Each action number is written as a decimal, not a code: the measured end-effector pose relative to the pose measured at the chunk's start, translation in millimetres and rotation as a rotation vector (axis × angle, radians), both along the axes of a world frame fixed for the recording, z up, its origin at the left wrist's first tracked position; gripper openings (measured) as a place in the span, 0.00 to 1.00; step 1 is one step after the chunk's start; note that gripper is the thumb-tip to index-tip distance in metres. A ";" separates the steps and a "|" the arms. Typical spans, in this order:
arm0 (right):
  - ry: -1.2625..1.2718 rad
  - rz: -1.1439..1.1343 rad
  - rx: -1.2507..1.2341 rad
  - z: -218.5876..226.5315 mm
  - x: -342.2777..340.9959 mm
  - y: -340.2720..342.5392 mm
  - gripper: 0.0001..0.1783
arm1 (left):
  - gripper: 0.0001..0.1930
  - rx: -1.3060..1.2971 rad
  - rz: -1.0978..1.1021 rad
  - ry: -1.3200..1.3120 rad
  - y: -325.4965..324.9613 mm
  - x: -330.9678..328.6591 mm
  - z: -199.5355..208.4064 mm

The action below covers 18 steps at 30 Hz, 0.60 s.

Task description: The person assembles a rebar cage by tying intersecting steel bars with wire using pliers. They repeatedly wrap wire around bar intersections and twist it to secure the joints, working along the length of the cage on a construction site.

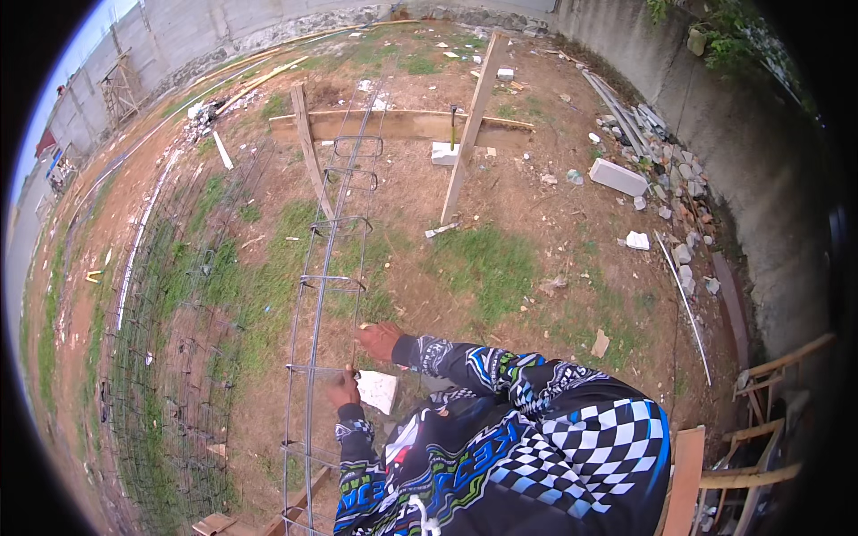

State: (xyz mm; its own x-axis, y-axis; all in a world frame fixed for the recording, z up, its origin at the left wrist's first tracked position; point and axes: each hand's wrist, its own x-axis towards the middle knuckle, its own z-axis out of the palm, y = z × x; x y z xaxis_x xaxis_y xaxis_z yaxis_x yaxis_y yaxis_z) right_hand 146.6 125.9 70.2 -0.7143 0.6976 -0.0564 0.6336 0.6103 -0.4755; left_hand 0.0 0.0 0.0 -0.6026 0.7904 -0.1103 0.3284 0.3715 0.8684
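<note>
A long rebar cage (321, 306) of thin steel bars with rectangular stirrups runs from the lower edge away from me. My left hand (342, 389) is closed at the cage's right side, where a stirrup (315, 368) meets the long bar. Just beyond it, my right hand (381, 341) has its fingers curled at the same right-hand steel bar (361, 268). Its fingertips are small and partly hidden. Beside my left hand, a white block (378, 391) lies on the ground under my forearms.
Ahead, a wooden plank (402, 124) spans two slanted wooden posts (470, 134) (313, 156), and the cage passes over it. A hammer (453, 127) stands on a white block (443, 154). Steel mesh (179, 339) lies left; rubble (684, 179) lines the right wall (742, 179).
</note>
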 end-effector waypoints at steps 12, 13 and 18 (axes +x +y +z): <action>0.031 0.415 -0.572 -9.9 54.8 -16.4 0.20 | 0.23 -0.072 0.027 0.082 -5.3 2.6 0.7; -0.024 0.388 -0.522 -15.7 61.3 -19.4 0.22 | 0.23 -0.067 0.038 0.053 -8.4 4.3 3.1; -0.071 0.384 -0.612 -6.9 81.4 9.8 0.30 | 0.22 -0.008 0.059 -0.021 -4.0 8.1 16.0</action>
